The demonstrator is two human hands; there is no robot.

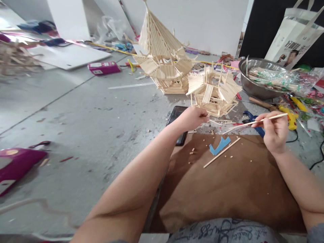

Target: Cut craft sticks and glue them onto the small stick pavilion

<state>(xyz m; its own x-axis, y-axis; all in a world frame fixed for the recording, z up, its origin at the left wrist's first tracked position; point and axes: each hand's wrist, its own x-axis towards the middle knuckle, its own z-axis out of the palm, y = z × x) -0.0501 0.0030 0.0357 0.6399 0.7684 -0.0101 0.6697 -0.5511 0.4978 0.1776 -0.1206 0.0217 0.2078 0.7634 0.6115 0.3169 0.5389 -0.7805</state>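
My right hand (275, 133) pinches a thin wooden stick (274, 117), held almost level above the work surface. Beside the smaller wooden-stick pavilion (215, 91), my left hand (196, 116) is closed, its fingertips close to the model's base; what they hold, if anything, is hidden. The pavilion has sloping roof panels and upright posts around an open centre. Below and between my hands, another wooden stick (222, 152) lies on the brown board (227, 189) next to blue paper scraps (219, 145). Blue-handled pliers (253, 121) lie behind my right hand.
A taller pagoda model (164, 50) stands behind the pavilion. Beneath my left forearm is a black phone (181, 138). At right are a steel bowl (243, 81) with bagged sticks and a yellow glue gun (291, 116). Purple boxes (103, 68) lie at left.
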